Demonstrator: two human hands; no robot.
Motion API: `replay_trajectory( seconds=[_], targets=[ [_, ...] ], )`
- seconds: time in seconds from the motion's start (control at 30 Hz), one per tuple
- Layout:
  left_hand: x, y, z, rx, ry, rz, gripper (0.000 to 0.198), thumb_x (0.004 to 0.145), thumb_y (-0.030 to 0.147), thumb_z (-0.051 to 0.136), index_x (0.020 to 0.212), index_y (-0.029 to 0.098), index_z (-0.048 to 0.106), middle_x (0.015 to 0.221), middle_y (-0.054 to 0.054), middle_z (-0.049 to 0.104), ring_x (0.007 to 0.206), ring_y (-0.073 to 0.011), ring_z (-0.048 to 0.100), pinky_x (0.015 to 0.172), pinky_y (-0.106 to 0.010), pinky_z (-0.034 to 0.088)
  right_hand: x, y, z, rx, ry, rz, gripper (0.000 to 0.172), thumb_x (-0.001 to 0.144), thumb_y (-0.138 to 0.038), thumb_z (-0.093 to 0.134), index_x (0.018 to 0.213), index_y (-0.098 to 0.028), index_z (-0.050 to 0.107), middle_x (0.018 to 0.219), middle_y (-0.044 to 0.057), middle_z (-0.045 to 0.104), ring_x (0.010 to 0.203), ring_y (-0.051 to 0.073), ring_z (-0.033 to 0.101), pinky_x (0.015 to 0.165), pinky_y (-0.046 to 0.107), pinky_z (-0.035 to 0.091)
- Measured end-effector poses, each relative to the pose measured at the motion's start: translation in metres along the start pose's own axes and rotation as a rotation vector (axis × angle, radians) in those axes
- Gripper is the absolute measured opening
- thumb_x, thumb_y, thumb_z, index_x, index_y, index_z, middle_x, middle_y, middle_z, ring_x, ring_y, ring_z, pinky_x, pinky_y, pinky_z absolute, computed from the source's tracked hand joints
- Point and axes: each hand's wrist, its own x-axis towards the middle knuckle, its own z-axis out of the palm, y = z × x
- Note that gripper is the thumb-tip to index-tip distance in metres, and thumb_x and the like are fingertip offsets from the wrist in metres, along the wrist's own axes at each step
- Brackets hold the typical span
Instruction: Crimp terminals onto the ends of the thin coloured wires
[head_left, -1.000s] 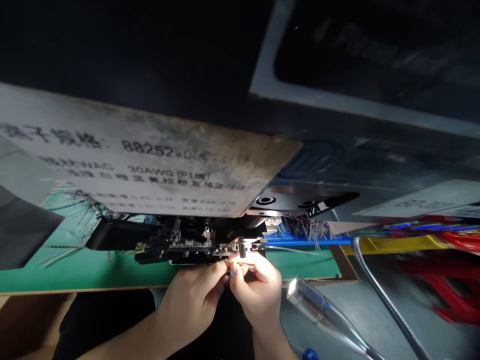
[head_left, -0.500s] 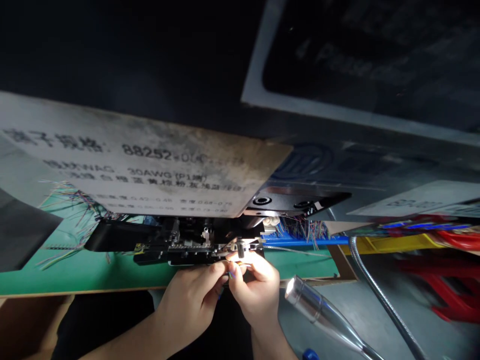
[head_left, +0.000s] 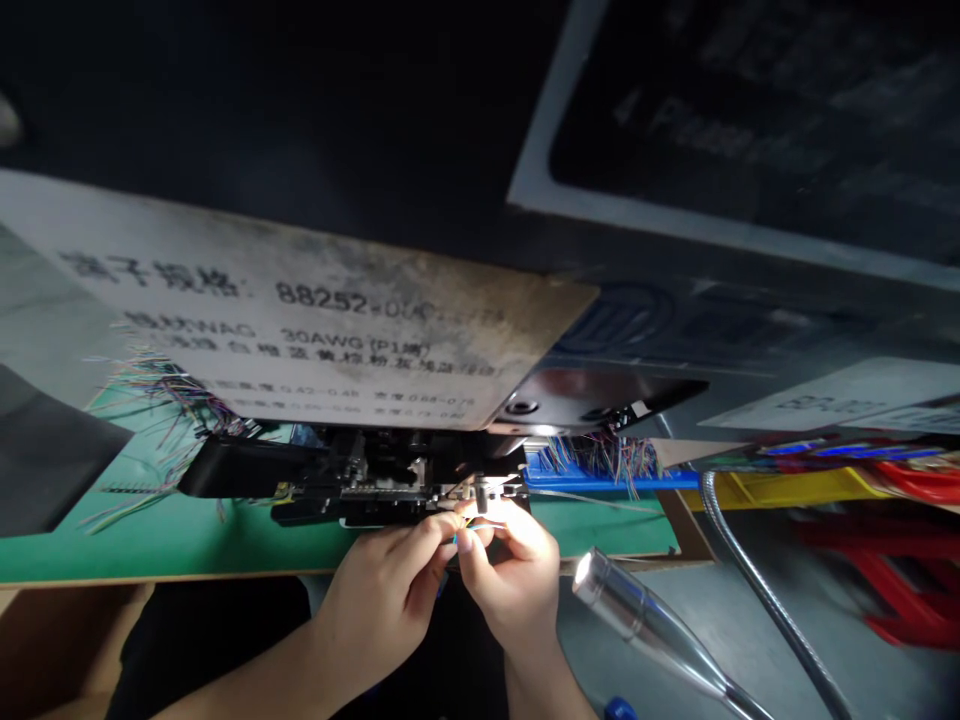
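Green covers the table, which spreads beneath a big dark machine, with grey floor to the right. Thin wires show between the two hands, near the table's front edge and just in front of the machine's lit metal parts. The left hand has its fingers closed in a pinch on them. The right hand pinches them too, just beside; whether the fingertips touch each other is too small to tell. Right of that hand, a silver lamp points its glowing end towards it. Behind it, a blue tray holds a heap of coloured strands; another bunch lies at the table's left. Overhead, a stained label sticks to the machine. Farther right are a metal hose, something yellow and a blurred red frame.
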Motion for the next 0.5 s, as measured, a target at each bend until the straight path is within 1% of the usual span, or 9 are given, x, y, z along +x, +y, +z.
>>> replay_trajectory(
  seconds=[0.07,0.1,0.23,0.3,0.5],
  targets=[
    [-0.0002,0.0,0.0002,-0.014,-0.008,-0.012,0.026,0.094,0.009,0.046,0.111,0.022,0.06,0.101,-0.004,0.075,0.088,-0.0174,0.072,0.079,-0.025,0.056,-0.001,0.001,0.0004,0.015,0.003,0.028,0.001,0.08,-0.018,0.065,0.08,-0.018,0.065,0.056,-0.004,0.053,0.047,0.012,0.048,0.044,0.022,0.042],
    [-0.0001,-0.0001,0.0003,-0.018,-0.011,-0.017,0.025,0.094,0.009,0.046,0.109,0.022,0.061,0.1,-0.004,0.075,0.087,-0.0173,0.072,0.078,-0.025,0.055,-0.0015,0.0014,0.0003,0.026,-0.001,0.053,0.003,0.08,-0.019,0.066,0.078,-0.019,0.064,0.056,-0.004,0.052,0.049,0.012,0.049,0.044,0.022,0.041],
    [0.0007,-0.0007,-0.0002,-0.036,-0.034,-0.023,0.026,0.094,0.009,0.045,0.109,0.022,0.062,0.099,-0.005,0.075,0.089,-0.018,0.071,0.081,-0.026,0.054,-0.0029,0.0026,-0.0021,0.081,-0.053,0.121,0.021,0.082,-0.022,0.067,0.063,-0.02,0.056,0.059,-0.001,0.054,0.055,0.013,0.051,0.047,0.022,0.042],
    [0.0011,-0.0008,-0.0007,-0.068,-0.054,-0.041,0.025,0.094,0.01,0.046,0.108,0.022,0.062,0.098,-0.004,0.075,0.088,-0.0178,0.071,0.081,-0.026,0.054,-0.0027,0.0026,-0.0038,0.112,-0.074,0.139,0.025,0.082,-0.022,0.067,0.06,-0.02,0.054,0.06,-0.001,0.054,0.056,0.013,0.05,0.048,0.022,0.042],
    [0.0028,0.0002,-0.0017,-0.259,-0.125,-0.174,0.019,0.096,0.02,0.051,0.11,0.025,0.063,0.093,0.0,0.072,0.082,-0.0138,0.069,0.078,-0.022,0.053,-0.0037,0.0038,-0.0065,0.167,-0.075,0.158,0.018,0.081,-0.02,0.069,0.066,-0.02,0.058,0.052,-0.005,0.049,0.048,0.011,0.046,0.047,0.021,0.04]
  ],
)
